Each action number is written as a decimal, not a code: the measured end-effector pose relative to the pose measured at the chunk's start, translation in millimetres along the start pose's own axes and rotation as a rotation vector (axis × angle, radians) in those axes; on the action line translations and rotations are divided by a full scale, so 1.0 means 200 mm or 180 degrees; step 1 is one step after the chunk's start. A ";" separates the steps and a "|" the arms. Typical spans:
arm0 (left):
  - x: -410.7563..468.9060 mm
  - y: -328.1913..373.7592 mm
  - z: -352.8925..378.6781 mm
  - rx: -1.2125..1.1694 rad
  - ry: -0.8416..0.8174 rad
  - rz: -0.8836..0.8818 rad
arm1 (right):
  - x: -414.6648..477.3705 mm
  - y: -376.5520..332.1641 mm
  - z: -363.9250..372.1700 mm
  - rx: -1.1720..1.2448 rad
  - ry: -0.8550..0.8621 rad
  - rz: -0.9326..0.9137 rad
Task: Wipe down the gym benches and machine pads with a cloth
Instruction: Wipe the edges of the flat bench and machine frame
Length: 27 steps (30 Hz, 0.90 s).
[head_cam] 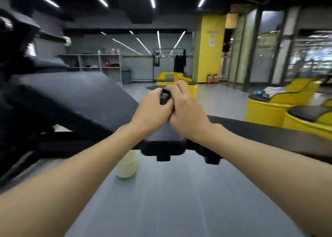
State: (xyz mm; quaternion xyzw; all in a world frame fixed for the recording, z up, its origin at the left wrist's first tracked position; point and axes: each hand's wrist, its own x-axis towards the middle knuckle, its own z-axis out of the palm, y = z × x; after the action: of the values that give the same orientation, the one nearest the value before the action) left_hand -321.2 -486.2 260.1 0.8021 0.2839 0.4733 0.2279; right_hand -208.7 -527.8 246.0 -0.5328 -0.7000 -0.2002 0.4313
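Note:
Both hands are raised together in front of me at the centre of the view. My left hand [152, 111] and my right hand [186, 109] grip one small dark bunched object [165, 97] between them; it may be a wadded cloth, but blur hides the detail. A black padded inclined bench [71, 96] slopes up on the left, just beyond my left hand. A dark pad and black bracket [162, 147] sit below the hands. The whole frame is motion-blurred.
A pale yellow-white object [127, 165] lies on the grey floor under my left forearm. Yellow barrel seats with black cushions [296, 111] stand at right. A yellow pillar [212, 48], white shelves [100, 64] and a clothes rack [168, 62] are at the back.

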 end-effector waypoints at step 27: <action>-0.66 0.15 2.30 -0.0247 -0.2943 -0.1669 | -2.03 1.27 -0.65 -0.0139 -0.0493 0.6214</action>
State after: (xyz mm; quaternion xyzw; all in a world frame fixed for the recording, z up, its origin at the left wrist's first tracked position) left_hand 43.0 -641.1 -9.7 0.8201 0.3271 0.0077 0.4695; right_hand 100.3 -767.3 -60.6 -0.8974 0.0259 0.2672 0.3502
